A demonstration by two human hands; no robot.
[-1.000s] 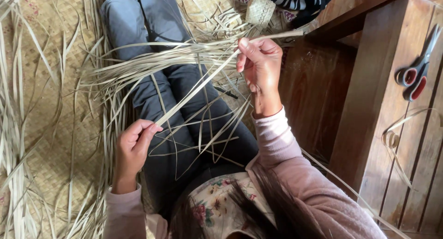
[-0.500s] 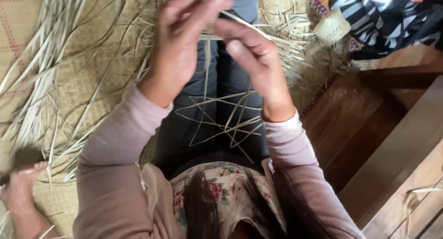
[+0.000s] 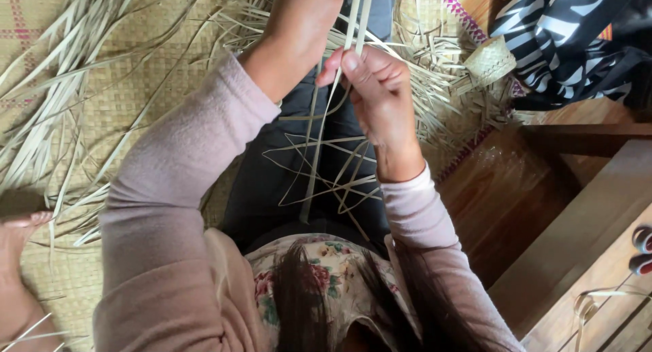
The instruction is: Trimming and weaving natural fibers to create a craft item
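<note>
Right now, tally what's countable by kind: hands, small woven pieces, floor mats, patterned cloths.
Hands on the pale strips: 2, left hand and right hand
Small woven basket: 1
Woven floor mat: 1
Black-and-white striped cloth: 1
Total: 5

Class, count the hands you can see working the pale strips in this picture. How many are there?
2. The right hand pinches the upright pale strips at top centre; the left hand grips them just above, partly cut off by the frame's top edge.
</note>
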